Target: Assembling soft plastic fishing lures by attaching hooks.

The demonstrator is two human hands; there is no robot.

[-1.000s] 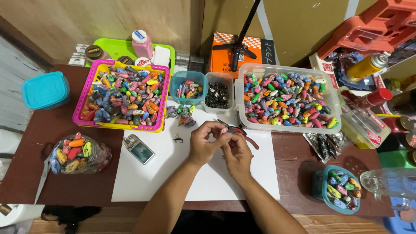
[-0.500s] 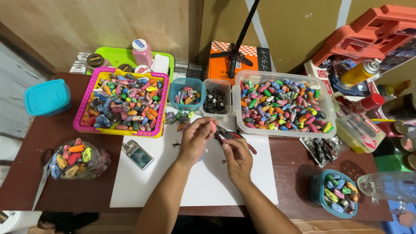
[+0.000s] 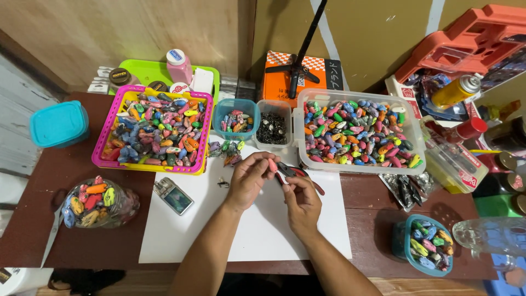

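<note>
Over the white sheet point(image 3: 241, 230) at table centre, a small pink lure-shaped piece point(image 3: 272, 164) is pinched in the left hand point(image 3: 249, 178), fingertips closed on it. Right hand point(image 3: 301, 200) is clamped on red-handled pliers point(image 3: 296, 174), nose just beside the piece, touching or nearly; can't tell which. Hands close together. Step looks like fitting or crimping something tiny at the piece's end; that calls for a steady hold and fine alignment of the plier tip. Piece: oval, glossy pink, mostly hidden by fingers. Around: small dark hardware bits point(image 3: 222, 182) on the sheet, clear tub of dark metal parts point(image 3: 272, 129), teal cup point(image 3: 235, 119), clear bin of multicoloured pieces point(image 3: 359, 131) right, pink basket point(image 3: 150, 134) of more left, small handheld device point(image 3: 173, 196) near left.
</note>
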